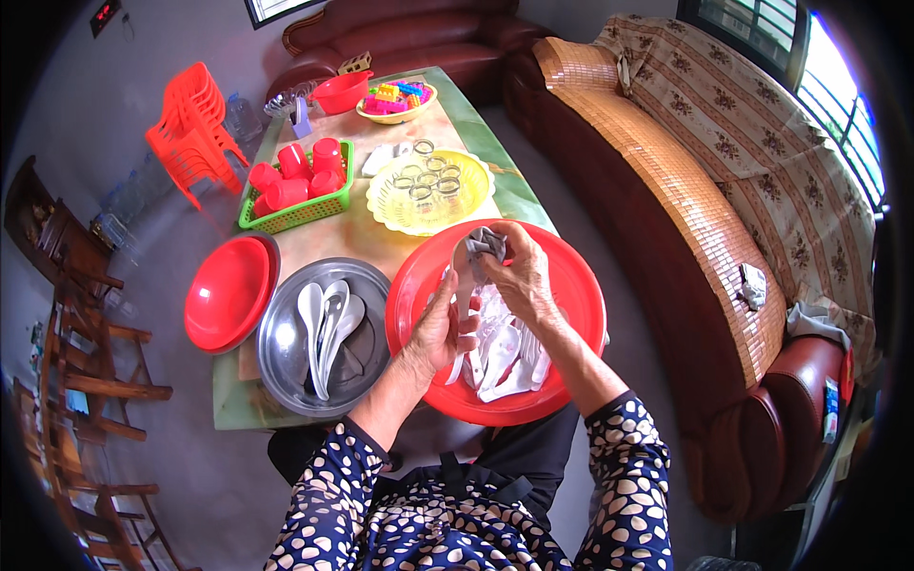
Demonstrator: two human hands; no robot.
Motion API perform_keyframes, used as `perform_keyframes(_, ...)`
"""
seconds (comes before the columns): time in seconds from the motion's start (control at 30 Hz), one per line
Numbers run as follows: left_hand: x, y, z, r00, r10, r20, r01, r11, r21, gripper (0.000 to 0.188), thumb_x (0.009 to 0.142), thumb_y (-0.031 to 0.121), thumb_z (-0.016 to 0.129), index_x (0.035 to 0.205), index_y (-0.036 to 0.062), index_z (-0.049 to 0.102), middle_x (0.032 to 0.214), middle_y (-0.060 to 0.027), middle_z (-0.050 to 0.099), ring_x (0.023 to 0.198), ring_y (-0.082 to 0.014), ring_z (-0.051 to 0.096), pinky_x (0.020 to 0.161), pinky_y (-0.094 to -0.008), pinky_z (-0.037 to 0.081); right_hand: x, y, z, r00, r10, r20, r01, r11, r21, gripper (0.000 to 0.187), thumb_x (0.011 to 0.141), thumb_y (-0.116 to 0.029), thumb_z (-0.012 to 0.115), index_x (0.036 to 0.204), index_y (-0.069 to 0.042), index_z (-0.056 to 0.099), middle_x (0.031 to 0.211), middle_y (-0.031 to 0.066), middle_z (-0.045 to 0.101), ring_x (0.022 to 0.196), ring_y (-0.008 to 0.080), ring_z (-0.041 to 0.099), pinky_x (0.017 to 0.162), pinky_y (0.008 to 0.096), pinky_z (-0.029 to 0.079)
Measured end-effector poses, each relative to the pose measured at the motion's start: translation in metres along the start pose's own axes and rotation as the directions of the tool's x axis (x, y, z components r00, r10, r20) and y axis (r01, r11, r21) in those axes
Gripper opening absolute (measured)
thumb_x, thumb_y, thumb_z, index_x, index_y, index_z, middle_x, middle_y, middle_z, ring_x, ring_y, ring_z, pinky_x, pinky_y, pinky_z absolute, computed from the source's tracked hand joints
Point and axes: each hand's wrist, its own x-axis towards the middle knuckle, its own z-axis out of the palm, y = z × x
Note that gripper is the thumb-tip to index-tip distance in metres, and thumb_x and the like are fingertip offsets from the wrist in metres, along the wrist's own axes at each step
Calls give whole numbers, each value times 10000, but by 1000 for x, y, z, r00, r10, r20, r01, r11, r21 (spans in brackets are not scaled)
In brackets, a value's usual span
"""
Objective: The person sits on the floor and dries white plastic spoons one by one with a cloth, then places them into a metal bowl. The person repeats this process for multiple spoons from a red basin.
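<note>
Dark navy sleeves (624, 476) with cream pebble-shaped spots, matching patterned top, black strap.

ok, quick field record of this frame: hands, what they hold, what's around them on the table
left hand: grips a white spoon upright over the red basin
right hand: presses a grey cloth to the spoon's upper end
red basin: holds a heap of white spoons
metal basin: left of the red basin, a few white spoons inside
red bowl: at the table's left edge
green basket: red cups
yellow dish: small glasses
</note>
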Motion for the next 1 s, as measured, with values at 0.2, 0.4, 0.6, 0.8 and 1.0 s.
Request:
perform_keyframes(0.2,3,-2,-4,994,85,75,-91,993,76,556,793,658,482,1111,204,519,945,31,567,769,-80,554,475,-229,462,-13,-2,19,994,54,91,-59,997,48,345,721,-121,616,1041,-1,570,886,196,632,829,295,639,736,348,501)
perform_keyframes(0.4,13,-11,-6,904,317,288,-331,944,-1,492,893,543,400,1179,154,498,1124,10,564,1043,-113,527,836,-275,477,-25,2,12,979,71,193,-63,997,-48,331,720,-139,625,1008,17,583,866,204,629,825,298,641,721,357,501)
perform_keyframes(0.6,17,-13,-13,958,217,190,-185,967,-173,579,907,546,351,1237,82,452,1116,-62,579,1020,-185,560,918,-353,450,-48,-12,7,970,55,238,-52,999,-15,253,710,-97,659,929,4,584,807,172,619,764,274,636,663,346,491)
perform_keyframes(0.8,24,-9,-21,960,281,-1,-271,925,-265,608,886,593,342,1285,137,386,1040,-62,583,895,-221,594,779,-402,518,-73,-10,13,959,-79,272,106,991,-86,223,679,-6,646,886,3,563,804,171,601,766,331,611,664,367,479)
perform_keyframes(1.0,23,-8,-19,962,274,4,-257,907,-333,588,879,603,351,1168,100,451,878,-54,562,678,-172,525,598,-334,479,-78,-11,-2,890,-141,433,215,968,-127,261,657,-9,658,898,-17,559,805,162,586,763,339,599,663,384,481)
